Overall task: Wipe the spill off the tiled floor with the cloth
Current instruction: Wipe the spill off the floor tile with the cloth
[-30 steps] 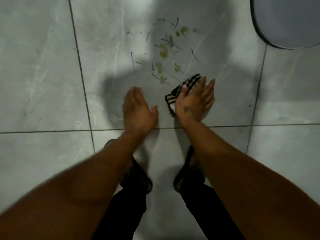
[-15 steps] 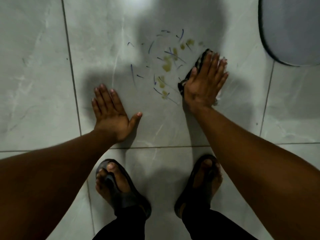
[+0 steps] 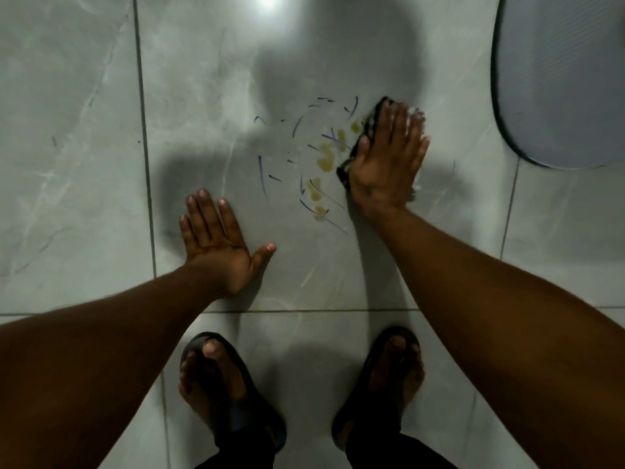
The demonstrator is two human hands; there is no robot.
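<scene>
The spill is a scatter of yellowish blobs and thin blue streaks on the grey tiled floor. My right hand presses flat on a dark striped cloth at the spill's right edge; only the cloth's left rim and a bit by the fingertips show. Down and to the left of the spill, my left hand lies palm down on the tile with its fingers spread, and it holds nothing.
A grey oval mat with a dark rim lies at the upper right. Both my feet in dark sandals stand on the near tile. Grout lines run along the left and across below my hands.
My right hand has slid the cloth forward and to the right, up to the spill's right edge. The left hand has shifted left and spread flat on the tile.
</scene>
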